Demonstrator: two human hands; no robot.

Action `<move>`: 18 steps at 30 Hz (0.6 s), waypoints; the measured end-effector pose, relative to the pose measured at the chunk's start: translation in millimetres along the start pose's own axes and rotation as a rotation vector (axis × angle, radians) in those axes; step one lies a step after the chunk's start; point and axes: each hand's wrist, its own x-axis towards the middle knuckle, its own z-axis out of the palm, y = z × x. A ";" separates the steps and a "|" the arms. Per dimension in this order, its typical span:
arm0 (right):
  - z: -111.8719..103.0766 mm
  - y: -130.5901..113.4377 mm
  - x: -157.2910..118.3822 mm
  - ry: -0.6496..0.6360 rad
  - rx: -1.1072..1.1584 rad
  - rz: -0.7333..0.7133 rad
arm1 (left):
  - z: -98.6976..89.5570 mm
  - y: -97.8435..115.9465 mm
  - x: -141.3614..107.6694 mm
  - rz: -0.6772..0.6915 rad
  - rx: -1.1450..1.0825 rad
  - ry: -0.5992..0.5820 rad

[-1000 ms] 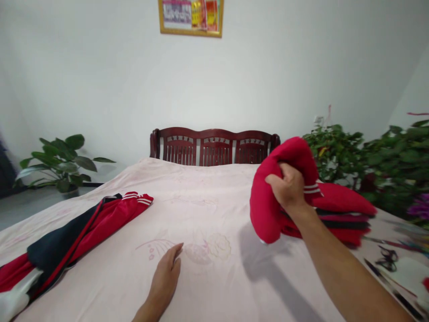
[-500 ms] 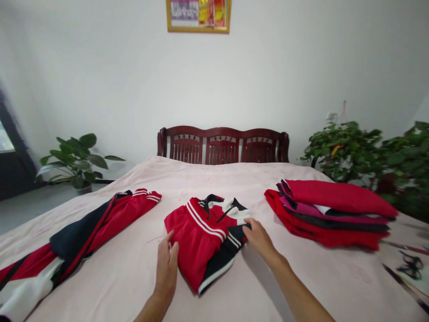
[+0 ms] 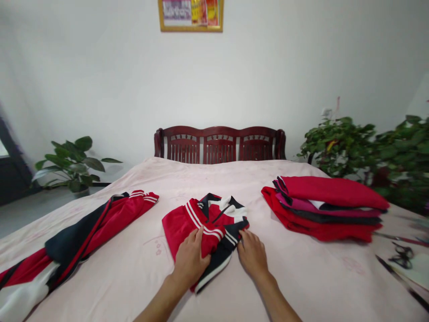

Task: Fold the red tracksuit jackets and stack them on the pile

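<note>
A red, navy and white zip-up jacket lies folded in the middle of the bed, its collar toward the headboard. White stripes run along the red ribbed band laid across its front. My left hand rests on the red part of the jacket, fingers stretched forward and the thumb apart. At the right edge, by the navy striped part, my right hand has its fingers curled against the fabric; the fingertips are partly hidden.
To the left, another red, navy and white garment lies stretched out. A stack of folded red and dark clothes sits on the right. Black-framed glasses lie at the far right, and a dark wooden headboard stands behind the pink sheet.
My left hand has moved right, from the jacket's left edge onto its red front. My right hand has come lower along the right edge. The collar area lies flatter.
</note>
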 end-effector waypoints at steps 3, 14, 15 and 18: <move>0.5 2.7 1.1 0.001 0.020 0.002 | -1.7 -8.6 13.2 -0.094 -0.076 -0.057; 1.9 6.2 1.4 0.009 0.090 0.007 | -84.1 -161.5 -22.9 -0.852 -0.814 0.753; 1.8 6.0 1.6 0.009 0.094 0.007 | -95.2 -168.3 -25.8 -0.837 -0.645 0.814; 1.9 5.6 2.4 0.013 0.103 0.008 | -114.2 -160.1 -19.2 -0.569 -0.190 0.876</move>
